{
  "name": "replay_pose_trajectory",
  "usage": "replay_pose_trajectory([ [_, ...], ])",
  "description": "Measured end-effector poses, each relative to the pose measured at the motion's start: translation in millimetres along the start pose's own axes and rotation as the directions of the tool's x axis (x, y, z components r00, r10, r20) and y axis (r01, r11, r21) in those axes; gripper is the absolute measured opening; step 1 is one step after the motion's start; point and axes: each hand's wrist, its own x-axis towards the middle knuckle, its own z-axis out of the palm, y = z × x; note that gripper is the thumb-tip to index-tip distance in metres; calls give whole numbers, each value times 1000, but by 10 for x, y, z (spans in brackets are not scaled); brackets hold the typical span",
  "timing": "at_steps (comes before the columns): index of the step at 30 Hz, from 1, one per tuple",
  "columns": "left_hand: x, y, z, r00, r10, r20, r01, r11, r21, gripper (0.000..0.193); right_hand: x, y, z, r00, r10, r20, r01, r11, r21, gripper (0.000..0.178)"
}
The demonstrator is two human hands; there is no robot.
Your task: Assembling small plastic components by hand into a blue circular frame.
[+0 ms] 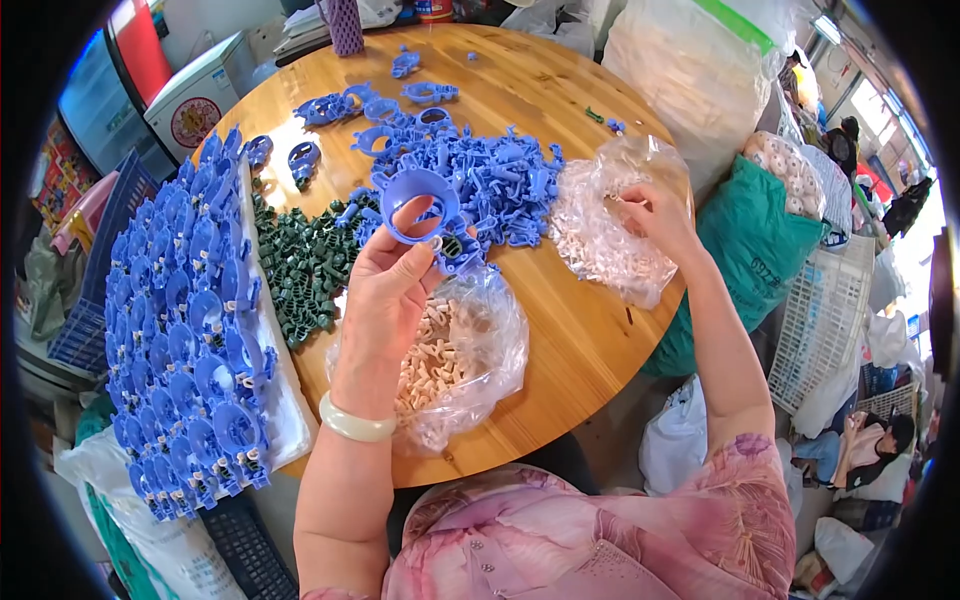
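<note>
My left hand (385, 275) is closed on a blue plastic ring part (440, 190), held up over the table. A dark green piece (452, 248) and a small white bit show on the ring part near my thumb. My right hand (655, 218) is at a clear plastic bag of small pale pink pieces (590, 235), fingers pinched together; what they hold is too small to make out. Below my left hand lies an open clear bag with peach-coloured small pieces (435, 355). Loose blue parts (505, 185) are heaped beyond it, with dark green pieces (300, 270) piled to the left.
Rows of blue ring parts (180, 350) fill a white foam board (285, 400) at the left edge of the round wooden table (560, 345). Several blue ring parts (430, 92) lie at the back. A green sack (755, 230) and white crate (820, 320) stand to the right.
</note>
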Motion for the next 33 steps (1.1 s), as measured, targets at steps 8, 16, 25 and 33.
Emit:
replay_pose_trajectory([
  [8,-29,5,68,999,-28,23,28,999,-15,44,-313,-733,-66,989,-127,71,50,754,655,15],
  [16,-33,-14,61,999,-41,35,44,997,-68,42,-376,-1159,261,947,-214,238,-130,424,896,20],
  [25,-34,-10,47,997,-6,75,14,995,-99,50,-491,-1621,462,922,-356,-152,356,625,695,10],
  [33,-45,-58,74,995,59,79,-55,997,-49,57,-402,-1670,615,823,-463,-329,568,658,494,6],
])
